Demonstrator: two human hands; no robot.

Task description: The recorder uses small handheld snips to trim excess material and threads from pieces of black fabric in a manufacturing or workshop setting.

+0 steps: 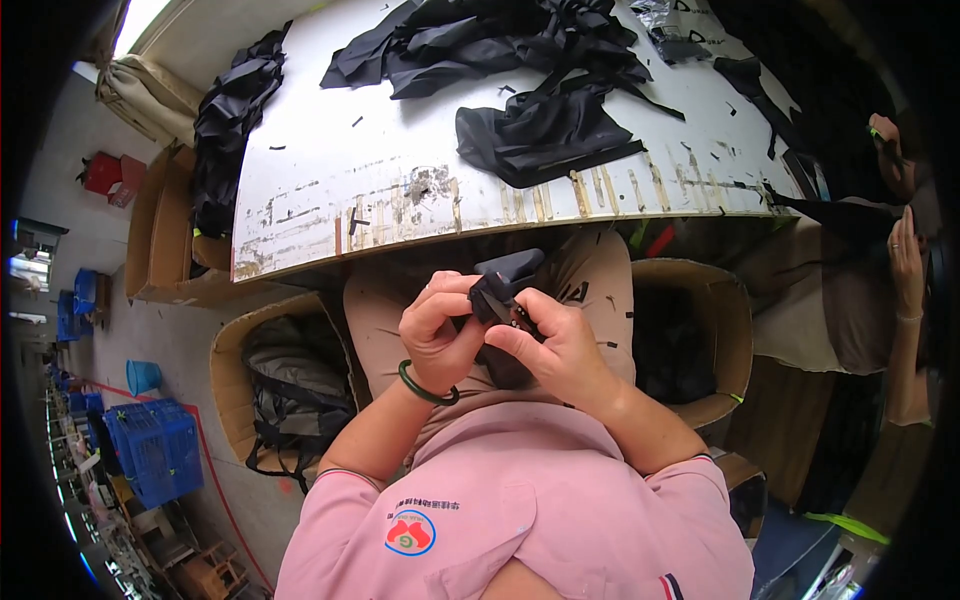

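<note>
My left hand [440, 325] is closed, its thumb and fingers pinching a folded black fabric piece [512, 265] above my lap. A dark green bangle [428, 388] circles that wrist. Close against it, my right hand [562, 350] is closed too, thumb and forefinger meeting at the fabric. A small dark object with shiny spots [520, 317] shows between the fingers of my right hand; its kind cannot be made out. Both hands are in front of the table's near edge, over my beige trousers [390, 300].
Black cloth pieces [540, 130] lie heaped on the worn white table [330, 190]. Cardboard boxes stand on both sides of my legs; the left box [235, 365] holds grey and black bags. At right, another person's hand [907, 260] is near black cloth. Blue crates [155, 450] stand at left.
</note>
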